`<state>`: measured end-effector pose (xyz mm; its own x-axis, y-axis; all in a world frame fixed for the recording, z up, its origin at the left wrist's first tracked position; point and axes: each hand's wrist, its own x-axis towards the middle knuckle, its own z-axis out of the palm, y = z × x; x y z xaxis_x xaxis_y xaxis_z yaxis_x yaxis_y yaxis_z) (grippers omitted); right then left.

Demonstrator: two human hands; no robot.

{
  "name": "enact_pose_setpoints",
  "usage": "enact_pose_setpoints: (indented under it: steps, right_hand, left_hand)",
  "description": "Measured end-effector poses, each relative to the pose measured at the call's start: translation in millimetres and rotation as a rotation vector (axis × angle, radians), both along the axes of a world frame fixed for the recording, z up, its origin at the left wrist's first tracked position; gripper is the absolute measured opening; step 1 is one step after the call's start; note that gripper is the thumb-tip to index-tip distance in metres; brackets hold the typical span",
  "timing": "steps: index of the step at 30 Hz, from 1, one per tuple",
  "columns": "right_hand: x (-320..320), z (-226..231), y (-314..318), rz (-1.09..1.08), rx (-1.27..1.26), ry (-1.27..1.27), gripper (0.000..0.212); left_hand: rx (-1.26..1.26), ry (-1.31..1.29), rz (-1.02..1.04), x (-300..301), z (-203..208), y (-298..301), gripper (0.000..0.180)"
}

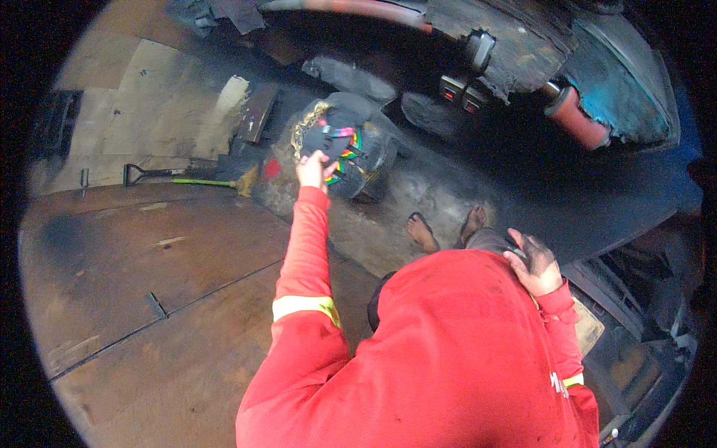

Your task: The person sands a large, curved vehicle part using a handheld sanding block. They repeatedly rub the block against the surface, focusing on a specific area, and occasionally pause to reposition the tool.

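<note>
My left arm, in a red sleeve with a pale yellow band, reaches out to the upper left. There my left hand (314, 170) grips a dark, flat item (328, 140) with a pink and blue strip; blur hides its exact kind. Just beside it are flip-flop-like pieces (337, 174) with green, yellow and red edges and black straps. They lie on a dark, rounded heap, and a gold-coloured chain (300, 128) hangs along its left side. My right hand (536, 265), with blackened fingers spread, rests on my grey trouser leg near the knee.
A green-handled broom (202, 181) and a dark D-shaped handle (134, 174) lie at left, beyond rusty metal plates (149, 261). Red rollers (579, 119) and torn sheeting (515, 45) hang at upper right. My feet (423, 233) stand on a sooty floor.
</note>
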<state>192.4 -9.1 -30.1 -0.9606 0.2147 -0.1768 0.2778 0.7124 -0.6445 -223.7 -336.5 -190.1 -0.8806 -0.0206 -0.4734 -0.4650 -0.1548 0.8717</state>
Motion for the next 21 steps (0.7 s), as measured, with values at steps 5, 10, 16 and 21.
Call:
enact_pose_setpoints:
  steps: [5, 10, 16, 21]
  right_hand:
    - [-28.6, -19.8, -8.7, 0.022, 0.119, 0.127, 0.062]
    - [-74.7, -56.1, -7.6, 0.039, 0.284, 0.272, 0.104]
    - [-62.6, -67.6, 22.6, -0.14, 0.311, 0.217, 0.108]
    - [-54.2, -54.3, 52.4, -0.333, 0.452, 0.472, 0.104]
  left_hand:
    - [-0.019, 0.176, -0.333, 86.1, 31.2, 53.3, 0.048]
    - [-0.532, 0.778, -0.729, 173.1, 72.5, 141.0, 0.032]
    - [-0.432, 0.993, -0.947, 216.3, 132.2, 220.6, 0.023]
    - [-0.399, 0.851, -1.02, 227.1, 159.3, 270.0, 0.041]
